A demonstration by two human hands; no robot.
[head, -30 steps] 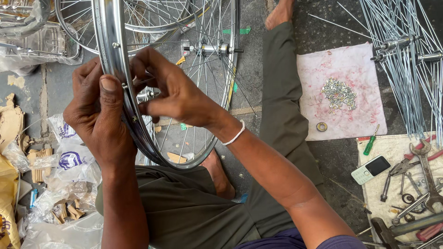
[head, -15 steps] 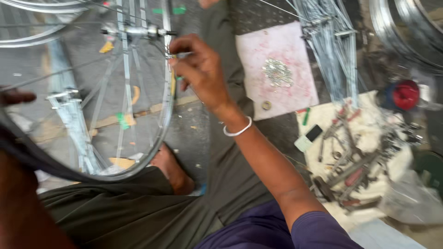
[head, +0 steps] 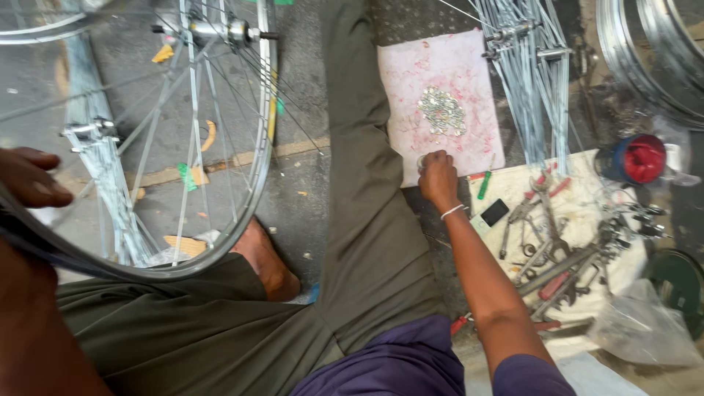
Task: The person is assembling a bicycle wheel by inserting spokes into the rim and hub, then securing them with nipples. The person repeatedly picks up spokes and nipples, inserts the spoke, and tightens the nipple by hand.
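Observation:
My left hand (head: 29, 180) sits at the left edge, fingers curled over the near side of a spoked bicycle wheel rim (head: 265, 139) that leans over my lap. Its hub (head: 220, 31) shows at the top. My right hand (head: 438, 177) is stretched out to the right and rests on the lower edge of a pink sheet (head: 411, 81) on the ground. Its fingers are bent down beside a small metal ring, and whether they grip anything is hidden. A heap of small silver nipples (head: 441, 110) lies on the sheet just beyond the hand.
A bundle of loose spokes (head: 532, 95) lies right of the sheet, with stacked rims (head: 645, 59) beyond. Spanners and pliers (head: 557, 249) lie on a pale cloth, next to a red and blue tub (head: 634, 158) and a plastic bag (head: 645, 330). My bare foot (head: 268, 260) lies under the wheel.
My right hand has left the wheel and swung right and down to the pink sheet. The view has shifted right; my left hand stays on the rim.

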